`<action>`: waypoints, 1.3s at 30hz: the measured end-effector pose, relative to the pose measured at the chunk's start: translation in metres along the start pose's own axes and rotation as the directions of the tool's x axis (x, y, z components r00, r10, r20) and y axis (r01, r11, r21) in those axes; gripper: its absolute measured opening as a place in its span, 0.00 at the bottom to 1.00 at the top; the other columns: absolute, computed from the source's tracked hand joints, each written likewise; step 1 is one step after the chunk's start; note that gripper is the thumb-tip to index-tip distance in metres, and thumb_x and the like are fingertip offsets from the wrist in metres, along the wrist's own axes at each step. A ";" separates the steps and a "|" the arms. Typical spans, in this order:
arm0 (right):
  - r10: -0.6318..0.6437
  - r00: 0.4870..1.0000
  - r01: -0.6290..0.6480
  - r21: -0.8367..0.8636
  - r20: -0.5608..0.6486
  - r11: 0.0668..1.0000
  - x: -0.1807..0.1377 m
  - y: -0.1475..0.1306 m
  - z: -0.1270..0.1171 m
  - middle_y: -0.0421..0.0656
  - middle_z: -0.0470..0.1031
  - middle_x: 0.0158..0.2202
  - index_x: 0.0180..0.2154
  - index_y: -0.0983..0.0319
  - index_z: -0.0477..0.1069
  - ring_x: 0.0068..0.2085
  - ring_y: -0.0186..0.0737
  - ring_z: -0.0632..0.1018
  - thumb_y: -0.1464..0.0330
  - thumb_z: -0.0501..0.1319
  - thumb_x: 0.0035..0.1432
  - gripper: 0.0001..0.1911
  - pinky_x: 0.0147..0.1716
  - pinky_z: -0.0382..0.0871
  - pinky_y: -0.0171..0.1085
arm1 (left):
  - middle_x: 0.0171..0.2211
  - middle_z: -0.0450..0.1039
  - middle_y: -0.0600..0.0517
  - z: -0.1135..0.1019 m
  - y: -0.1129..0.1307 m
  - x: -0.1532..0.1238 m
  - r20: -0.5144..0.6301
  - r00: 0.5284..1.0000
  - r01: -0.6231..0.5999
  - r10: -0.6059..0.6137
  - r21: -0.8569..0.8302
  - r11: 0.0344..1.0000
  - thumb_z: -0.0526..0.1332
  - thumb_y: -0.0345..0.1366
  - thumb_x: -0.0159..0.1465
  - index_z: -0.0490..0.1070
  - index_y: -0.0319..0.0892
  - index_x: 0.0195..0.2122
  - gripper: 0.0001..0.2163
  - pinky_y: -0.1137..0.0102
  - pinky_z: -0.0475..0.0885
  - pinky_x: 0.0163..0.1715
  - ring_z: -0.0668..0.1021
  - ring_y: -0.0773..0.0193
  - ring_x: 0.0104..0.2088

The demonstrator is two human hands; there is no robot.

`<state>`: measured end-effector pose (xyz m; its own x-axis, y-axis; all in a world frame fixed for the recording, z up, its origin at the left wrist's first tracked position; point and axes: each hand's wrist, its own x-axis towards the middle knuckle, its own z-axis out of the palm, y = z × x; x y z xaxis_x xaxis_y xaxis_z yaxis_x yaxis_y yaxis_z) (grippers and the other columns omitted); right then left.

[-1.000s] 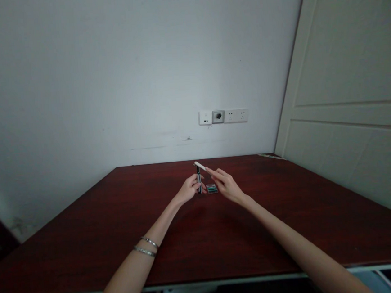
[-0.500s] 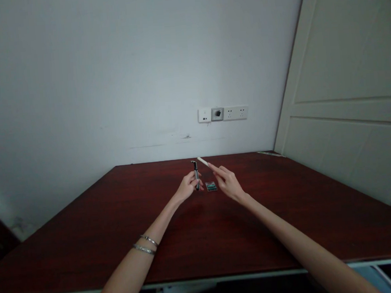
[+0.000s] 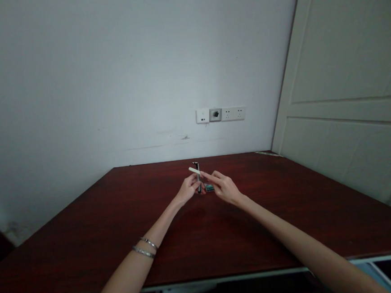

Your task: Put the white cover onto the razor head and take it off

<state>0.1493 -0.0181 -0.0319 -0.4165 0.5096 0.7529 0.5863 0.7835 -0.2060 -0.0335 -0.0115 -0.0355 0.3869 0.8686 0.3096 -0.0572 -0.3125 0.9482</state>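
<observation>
Over the middle of the table, my left hand [image 3: 187, 190] is closed around a slim black-and-silver tool [image 3: 199, 187], held upright with its bent head [image 3: 194, 163] at the top. Its exact kind is too small to make out. My right hand [image 3: 225, 188] pinches a short white stick [image 3: 193, 170] that slants to the upper left. In this view the stick crosses the upper part of the tool; whether they touch I cannot tell. Just behind my right fingers a small clear-and-teal box [image 3: 209, 188] rests on the table, partly hidden by them.
The dark red wooden table [image 3: 177, 256] reaches back to a pale wall [image 3: 109, 81]. Sockets and switch plates [image 3: 220, 114] are set in the wall above it. A white panelled door [image 3: 348, 107] stands along the right side. Below the front edge lie shelved things.
My right hand has moved left, bringing the white stick lower and across the front of the tool. The left hand has shifted slightly. More of the small box is covered.
</observation>
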 end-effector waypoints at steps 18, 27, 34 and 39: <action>0.039 0.999 -0.035 -0.224 0.010 0.974 -0.003 0.009 -0.013 0.41 0.65 0.33 0.60 0.53 0.55 0.28 0.31 0.68 0.73 0.48 0.60 0.26 0.29 0.64 0.29 | 0.25 0.70 0.54 -0.001 -0.005 0.000 -0.002 1.000 -0.001 0.001 0.037 0.999 0.58 0.38 0.57 0.61 0.39 0.38 0.11 0.69 0.72 0.26 0.76 0.67 0.22; -0.048 0.978 0.128 -0.406 0.203 0.905 -0.006 0.004 -0.021 0.41 0.66 0.36 0.62 0.48 0.48 0.26 0.30 0.67 0.74 0.50 0.58 0.32 0.24 0.59 0.28 | 0.23 0.70 0.54 -0.002 -0.006 0.001 -0.015 1.000 -0.021 0.022 0.055 0.998 0.60 0.38 0.56 0.63 0.38 0.36 0.11 0.70 0.71 0.25 0.76 0.66 0.21; -0.017 0.984 0.092 -0.419 0.180 0.903 -0.009 0.007 -0.024 0.41 0.66 0.36 0.62 0.49 0.48 0.26 0.30 0.67 0.74 0.49 0.59 0.31 0.24 0.59 0.28 | 0.23 0.69 0.55 0.000 -0.002 0.001 -0.018 0.999 -0.025 0.026 0.047 0.999 0.60 0.39 0.56 0.62 0.38 0.36 0.12 0.71 0.71 0.24 0.75 0.67 0.21; 0.034 0.998 -0.010 -0.408 0.052 0.913 -0.011 0.007 -0.022 0.42 0.66 0.35 0.63 0.53 0.46 0.27 0.31 0.67 0.74 0.46 0.60 0.30 0.26 0.60 0.29 | 0.24 0.70 0.54 0.001 0.001 -0.001 -0.020 0.999 -0.032 0.033 0.050 0.998 0.59 0.38 0.57 0.62 0.38 0.38 0.12 0.71 0.71 0.24 0.76 0.67 0.22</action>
<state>0.1732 -0.0259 -0.0280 -0.4320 0.5537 0.7119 0.8229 0.5650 0.0599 -0.0327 -0.0128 -0.0349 0.3663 0.8652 0.3423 -0.0237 -0.3591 0.9330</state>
